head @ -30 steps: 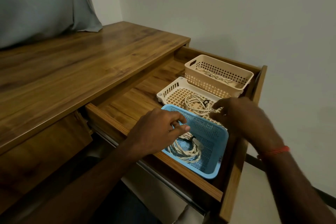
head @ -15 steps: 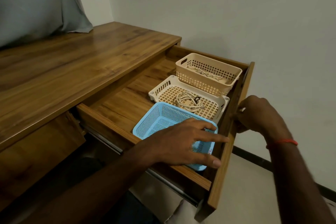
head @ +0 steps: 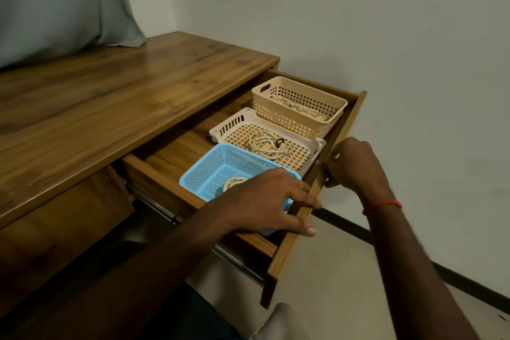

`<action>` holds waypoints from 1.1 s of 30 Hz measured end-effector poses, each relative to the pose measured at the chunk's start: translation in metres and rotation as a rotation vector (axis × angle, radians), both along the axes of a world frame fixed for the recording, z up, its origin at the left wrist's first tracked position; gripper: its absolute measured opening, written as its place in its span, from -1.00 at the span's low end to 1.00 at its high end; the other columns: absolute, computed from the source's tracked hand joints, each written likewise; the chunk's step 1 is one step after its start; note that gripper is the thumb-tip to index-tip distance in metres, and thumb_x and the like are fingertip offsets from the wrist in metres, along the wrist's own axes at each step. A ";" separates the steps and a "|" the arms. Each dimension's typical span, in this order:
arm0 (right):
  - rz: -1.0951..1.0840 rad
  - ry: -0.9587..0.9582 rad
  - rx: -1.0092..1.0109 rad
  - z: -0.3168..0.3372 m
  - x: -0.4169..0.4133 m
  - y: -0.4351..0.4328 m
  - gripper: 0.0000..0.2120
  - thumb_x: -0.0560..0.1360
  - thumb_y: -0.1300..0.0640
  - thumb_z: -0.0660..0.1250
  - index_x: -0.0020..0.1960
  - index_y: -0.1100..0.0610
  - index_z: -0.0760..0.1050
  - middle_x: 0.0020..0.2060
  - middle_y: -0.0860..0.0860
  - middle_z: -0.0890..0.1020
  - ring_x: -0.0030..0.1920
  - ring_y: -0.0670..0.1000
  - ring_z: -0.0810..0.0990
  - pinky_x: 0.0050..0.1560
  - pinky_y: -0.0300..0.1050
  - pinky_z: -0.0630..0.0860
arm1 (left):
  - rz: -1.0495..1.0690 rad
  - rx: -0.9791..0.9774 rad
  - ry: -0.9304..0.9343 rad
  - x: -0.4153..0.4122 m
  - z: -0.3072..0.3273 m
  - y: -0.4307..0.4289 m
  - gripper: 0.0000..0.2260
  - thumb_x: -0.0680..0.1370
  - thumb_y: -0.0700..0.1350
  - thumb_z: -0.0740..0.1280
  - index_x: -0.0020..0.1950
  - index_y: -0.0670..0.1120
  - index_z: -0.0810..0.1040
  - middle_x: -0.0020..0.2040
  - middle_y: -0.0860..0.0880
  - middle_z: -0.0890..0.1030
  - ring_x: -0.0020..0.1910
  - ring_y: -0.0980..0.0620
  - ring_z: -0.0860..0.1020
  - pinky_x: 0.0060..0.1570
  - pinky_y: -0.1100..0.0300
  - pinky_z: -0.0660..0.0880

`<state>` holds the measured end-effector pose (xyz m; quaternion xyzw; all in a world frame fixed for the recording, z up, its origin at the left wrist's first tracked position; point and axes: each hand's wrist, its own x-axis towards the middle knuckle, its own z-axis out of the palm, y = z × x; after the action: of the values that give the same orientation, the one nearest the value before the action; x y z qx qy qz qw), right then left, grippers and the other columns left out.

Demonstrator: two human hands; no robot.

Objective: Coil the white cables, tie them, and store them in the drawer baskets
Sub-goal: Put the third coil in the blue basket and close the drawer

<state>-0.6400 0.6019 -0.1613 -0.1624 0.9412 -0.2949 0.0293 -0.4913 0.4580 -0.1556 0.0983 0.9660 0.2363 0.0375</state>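
Covering the blue basket point(head: 205, 176), left hand point(head: 265, 201) spreads flat; right hand point(head: 354, 165) grips drawer front point(head: 289, 250).

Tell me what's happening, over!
Left hand open over blue basket. Right hand grips drawer front. Cables coiled in all three baskets.

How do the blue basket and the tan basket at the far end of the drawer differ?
The blue basket has fine mesh; the tan basket has larger square holes. The blue basket sits at the drawer's near end; the tan basket sits at its far end. The left hand partly covers the blue basket; nothing covers the tan basket. Both are perforated and sit in the open drawer.
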 end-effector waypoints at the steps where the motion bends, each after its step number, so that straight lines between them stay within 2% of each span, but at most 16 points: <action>1: 0.007 0.010 0.002 -0.003 -0.002 -0.007 -0.88 0.48 0.17 0.50 -0.11 0.11 0.55 -0.22 0.09 0.70 -0.30 0.03 0.72 -0.14 -0.01 0.70 | 0.016 -0.016 0.005 0.001 0.002 -0.005 -0.55 0.49 0.23 0.42 0.36 0.19 0.54 0.46 0.15 0.44 0.47 0.16 0.26 0.23 0.20 0.19; 6: 0.045 0.025 -0.031 -0.009 -0.007 -0.041 -0.89 0.50 0.11 0.47 -0.07 0.15 0.61 -0.25 0.06 0.69 -0.35 -0.01 0.70 -0.19 -0.04 0.70 | 0.086 -0.050 0.007 0.004 0.008 -0.032 -0.55 0.47 0.19 0.46 0.34 0.20 0.55 0.46 0.11 0.46 0.48 0.10 0.28 0.23 0.15 0.25; 9: 0.059 -0.003 -0.052 -0.007 -0.006 -0.061 -0.82 0.50 0.04 0.48 -0.07 0.15 0.60 -0.29 0.03 0.66 -0.35 -0.02 0.69 -0.24 -0.10 0.67 | 0.127 -0.043 0.029 0.007 0.007 -0.051 -0.56 0.44 0.21 0.48 0.31 0.24 0.56 0.39 0.14 0.52 0.43 0.13 0.32 0.26 0.08 0.38; 12: 0.074 -0.011 -0.093 -0.010 -0.006 -0.081 -0.80 0.52 0.05 0.44 -0.04 0.21 0.61 -0.23 0.08 0.68 -0.28 0.03 0.70 -0.16 -0.01 0.70 | 0.170 -0.120 0.081 0.008 0.010 -0.069 -0.56 0.41 0.26 0.47 0.28 0.27 0.57 0.34 0.14 0.55 0.36 0.13 0.36 0.24 -0.02 0.47; 14: 0.100 0.007 -0.163 -0.016 -0.004 -0.091 -0.83 0.57 0.12 0.38 0.00 0.24 0.62 -0.16 0.11 0.70 -0.22 0.07 0.71 -0.12 0.06 0.70 | 0.168 -0.187 0.088 0.009 0.015 -0.079 -0.60 0.44 0.26 0.45 0.25 0.26 0.59 0.35 0.16 0.53 0.35 0.13 0.35 0.25 -0.04 0.41; 16: 0.130 -0.005 -0.285 -0.021 0.002 -0.100 -0.80 0.62 0.10 0.30 0.05 0.21 0.62 -0.09 0.11 0.70 -0.19 0.05 0.71 -0.10 0.05 0.70 | 0.131 -0.274 0.084 0.009 0.020 -0.090 -0.68 0.49 0.23 0.41 0.22 0.24 0.62 0.37 0.21 0.51 0.38 0.14 0.31 0.29 -0.09 0.34; 19: 0.172 -0.038 -0.442 -0.030 0.010 -0.116 -0.77 0.63 0.14 0.26 0.25 0.14 0.56 0.04 0.08 0.68 -0.05 0.05 0.71 -0.01 0.09 0.69 | 0.120 -0.398 0.082 0.011 0.025 -0.107 -0.73 0.53 0.16 0.38 0.22 0.21 0.62 0.39 0.25 0.49 0.42 0.12 0.27 0.31 -0.12 0.30; 23: 0.228 -0.140 -0.626 -0.045 0.007 -0.144 -0.72 0.62 0.19 0.27 0.28 -0.06 0.51 0.13 0.01 0.67 0.06 0.03 0.69 0.03 0.13 0.67 | 0.178 -0.576 0.186 0.015 0.025 -0.123 -0.71 0.51 0.11 0.43 0.23 0.19 0.61 0.46 0.16 0.43 0.50 0.01 0.21 0.30 -0.14 0.27; 25: 0.186 -0.278 -0.732 -0.053 0.000 -0.158 -0.67 0.59 0.18 0.30 0.30 -0.10 0.48 0.17 -0.02 0.66 0.11 0.03 0.68 0.07 0.16 0.66 | 0.269 -0.679 0.248 0.017 0.022 -0.132 -0.61 0.47 0.17 0.44 0.29 0.23 0.55 0.55 0.10 0.29 0.54 -0.05 0.14 0.36 -0.17 0.23; 28: 0.161 -0.424 -0.845 -0.059 -0.006 -0.178 -0.72 0.56 0.17 0.35 0.18 -0.15 0.52 0.15 -0.05 0.67 0.12 0.01 0.68 0.12 0.16 0.64 | 0.478 -0.706 0.286 0.018 0.021 -0.148 -0.36 0.39 0.31 0.44 0.44 0.26 0.38 0.61 0.06 0.14 0.56 -0.08 0.06 0.36 -0.18 0.20; 31: 0.173 -0.431 -0.840 -0.062 -0.006 -0.196 -0.68 0.59 0.21 0.32 0.32 0.00 0.53 0.09 -0.09 0.67 0.04 -0.05 0.68 0.12 0.10 0.64 | 0.620 -0.723 0.290 0.018 0.018 -0.164 -0.21 0.33 0.39 0.42 0.51 0.22 0.28 0.62 0.04 0.10 0.55 -0.09 0.05 0.33 -0.18 0.18; 33: 0.172 -0.437 -0.842 -0.065 -0.009 -0.207 -0.61 0.59 0.23 0.31 0.39 0.03 0.49 0.15 -0.09 0.65 0.06 -0.06 0.66 0.11 0.07 0.65 | 0.684 -0.731 0.285 0.017 0.016 -0.173 -0.16 0.32 0.40 0.43 0.52 0.19 0.24 0.62 0.03 0.10 0.56 -0.10 0.03 0.33 -0.21 0.17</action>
<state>-0.6487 0.3948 -0.2258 -0.1717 0.6949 -0.6742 0.1822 -0.4747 0.2853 -0.1398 -0.2114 0.9578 -0.1333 -0.1419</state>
